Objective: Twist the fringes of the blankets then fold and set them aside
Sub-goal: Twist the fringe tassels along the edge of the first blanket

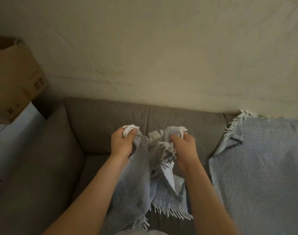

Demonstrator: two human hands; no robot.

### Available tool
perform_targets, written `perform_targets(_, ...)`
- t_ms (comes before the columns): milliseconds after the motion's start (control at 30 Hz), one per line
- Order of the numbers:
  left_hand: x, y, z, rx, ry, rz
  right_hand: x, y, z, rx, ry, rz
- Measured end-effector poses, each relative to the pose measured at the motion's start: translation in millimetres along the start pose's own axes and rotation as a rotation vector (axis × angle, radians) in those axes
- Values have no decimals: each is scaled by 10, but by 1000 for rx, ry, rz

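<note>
Both forearms come up from 6 o'clock to mid-frame. The left hand has its fingers curled round a bunch of white fringe, with the thumb pressed on top. The right hand, just beside it toward 3 o'clock, grips more of the same fringed edge in curled fingers; whether they are rolling strands I cannot tell. The blanket, a blue-grey waffle weave, hangs from both hands down to 6 o'clock over the grey sofa, bunched and unfolded, and its lower tassels look loose.

I judge the twisting step to be in hand on this blanket, with folding and setting aside yet to come. A second blanket lies spread over the sofa at 3 to 4 o'clock. It is not folded and its fringe looks straggly, so it probably waits its turn. No folded pile shows.

A cardboard box sits at 9 to 10 o'clock; it carries small dark printed marks, too blurred to read. No other writing or brand is visible.
</note>
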State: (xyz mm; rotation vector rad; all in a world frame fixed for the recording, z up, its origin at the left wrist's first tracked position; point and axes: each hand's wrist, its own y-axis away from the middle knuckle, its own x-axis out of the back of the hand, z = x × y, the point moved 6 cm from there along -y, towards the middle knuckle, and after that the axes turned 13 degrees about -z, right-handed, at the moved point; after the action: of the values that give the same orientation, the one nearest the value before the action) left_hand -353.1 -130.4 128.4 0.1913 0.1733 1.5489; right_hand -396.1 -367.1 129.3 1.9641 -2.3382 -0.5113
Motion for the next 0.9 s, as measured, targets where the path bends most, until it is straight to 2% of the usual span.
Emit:
perform_targets(200, -197, 133, 143, -90, -112, -192, -336, 17, 102, -36, 236, -250)
perform_targets(267, -255, 185, 155, -89, -143, -265, -359, 18, 110, -27, 225, -229)
perform_targets(367, -276, 226, 146, -115, -172, -314, -314, 55, 107, -9, 209, -72)
perform_targets(433, -280, 248, 134, -136, -196, -332, -296, 82, 52, 42, 289, -1)
perform_targets(500, -272, 265, 129, -134, -184, -342, -323, 80, -28, 59, 366, -48)
perform_targets(633, -202, 271, 108, -59, -44, -326, -352, 146, -59, -41, 246, -278)
perform_targets(733, -163, 243, 68, -18, 41, -313, -368, 155, -80, 21, 413, -392)
perform_targets(900, -168, 224, -29, 68, 132, -284, -420, 159, -182, 177, 602, -311)
